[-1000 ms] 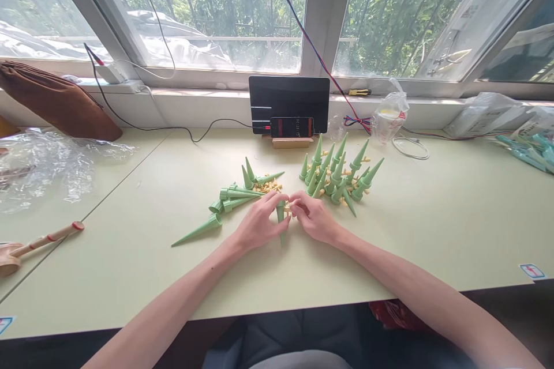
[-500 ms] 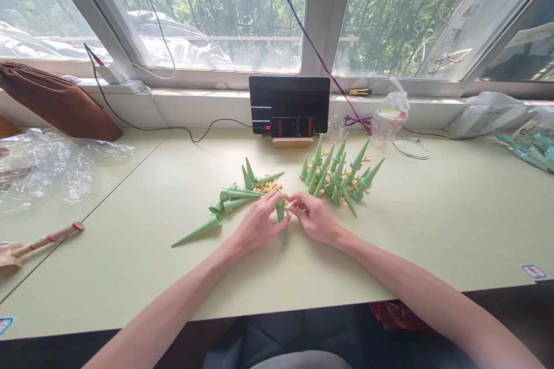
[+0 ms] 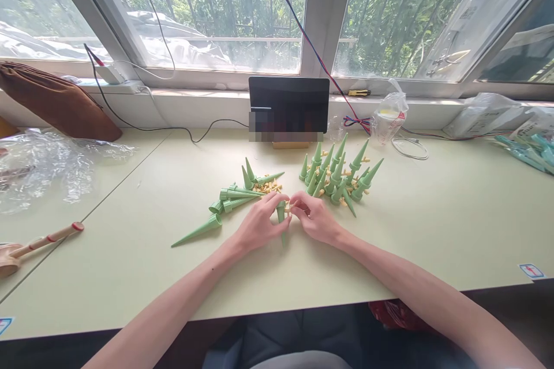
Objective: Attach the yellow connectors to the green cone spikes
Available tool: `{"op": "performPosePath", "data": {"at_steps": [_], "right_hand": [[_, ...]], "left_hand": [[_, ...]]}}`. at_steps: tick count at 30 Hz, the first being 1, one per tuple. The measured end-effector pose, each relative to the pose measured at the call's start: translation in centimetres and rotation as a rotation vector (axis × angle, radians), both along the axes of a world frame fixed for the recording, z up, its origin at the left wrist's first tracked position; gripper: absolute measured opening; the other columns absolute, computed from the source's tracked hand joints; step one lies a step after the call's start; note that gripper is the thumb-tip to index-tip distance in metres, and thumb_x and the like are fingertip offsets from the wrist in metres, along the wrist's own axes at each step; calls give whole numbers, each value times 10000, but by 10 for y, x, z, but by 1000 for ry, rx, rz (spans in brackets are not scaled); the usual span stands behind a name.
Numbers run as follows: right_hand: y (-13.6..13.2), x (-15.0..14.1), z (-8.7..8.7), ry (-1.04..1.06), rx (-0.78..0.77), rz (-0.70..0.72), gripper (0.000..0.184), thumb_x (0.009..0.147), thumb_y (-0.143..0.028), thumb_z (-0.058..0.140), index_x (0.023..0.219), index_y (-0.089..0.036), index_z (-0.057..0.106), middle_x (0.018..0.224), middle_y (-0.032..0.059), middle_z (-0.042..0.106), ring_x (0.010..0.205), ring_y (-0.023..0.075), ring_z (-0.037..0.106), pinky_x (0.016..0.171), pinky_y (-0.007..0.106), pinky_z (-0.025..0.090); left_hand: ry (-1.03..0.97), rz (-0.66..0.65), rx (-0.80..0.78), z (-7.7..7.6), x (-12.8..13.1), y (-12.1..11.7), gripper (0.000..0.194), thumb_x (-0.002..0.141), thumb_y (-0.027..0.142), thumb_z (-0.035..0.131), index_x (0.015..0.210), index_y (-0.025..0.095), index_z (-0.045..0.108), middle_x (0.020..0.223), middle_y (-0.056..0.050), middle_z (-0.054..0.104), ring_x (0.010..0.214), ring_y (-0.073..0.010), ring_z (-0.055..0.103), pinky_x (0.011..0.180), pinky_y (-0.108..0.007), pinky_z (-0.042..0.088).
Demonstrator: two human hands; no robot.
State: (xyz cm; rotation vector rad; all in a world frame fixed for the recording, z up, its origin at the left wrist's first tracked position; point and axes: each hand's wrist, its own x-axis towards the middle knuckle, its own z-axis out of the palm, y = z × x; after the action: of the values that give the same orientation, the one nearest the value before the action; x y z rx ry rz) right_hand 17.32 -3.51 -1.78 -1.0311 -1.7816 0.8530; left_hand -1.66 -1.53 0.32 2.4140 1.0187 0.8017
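Note:
My left hand is closed round a green plastic plant watering spike, its tip pointing down toward me. Against the side of that spike, my right hand pinches a small yellow valve piece, partly covered by the fingertips. Just beyond my left hand lies a pile of small yellow valve pieces. Loose green spikes lie left of the pile, and one more spike rests apart, nearer me. To the right, several green spikes with yellow pieces fitted stand tip up in a cluster.
A dark tablet leans at the back, its lower part blurred. Clear plastic wrap and a wooden-handled item lie left. A bagged cup, a coiled white cable and teal items are on the right.
Both hands stay at nearly the same place, with the spike and yellow piece still held together. No other object on the table has visibly moved.

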Motion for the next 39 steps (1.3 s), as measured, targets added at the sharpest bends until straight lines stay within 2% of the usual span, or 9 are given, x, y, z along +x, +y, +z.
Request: {"op": "performPosePath", "data": {"at_steps": [12,22,39], "right_hand": [[-2,0,4,4,-48,-20,60,924,-250,497,947,-215,540,740,-5,602,634,145,543,590,267,443],[-1,-1,1,6,-39,-28,60,921,-255,501,944,-211,535,744,-7,599,629,141,545,588,264,437],[0,0,0,-8,-31,-26,85,931,-292,502,937,-214,535,731,-7,584,626,142,528,574,262,430]], "left_hand": [[-9,-5,4,0,1,-1,323,818,145,608,1134,209,583,1015,-41,627,794,-172,583,724,-305,475],[-32,-14,-51,1,2,-1,286,815,127,602,1089,209,588,998,-29,624,792,-164,560,746,-306,460],[-102,9,-113,1,6,-2,242,810,152,593,1045,212,604,945,-14,637,663,-126,537,626,-265,449]]}}
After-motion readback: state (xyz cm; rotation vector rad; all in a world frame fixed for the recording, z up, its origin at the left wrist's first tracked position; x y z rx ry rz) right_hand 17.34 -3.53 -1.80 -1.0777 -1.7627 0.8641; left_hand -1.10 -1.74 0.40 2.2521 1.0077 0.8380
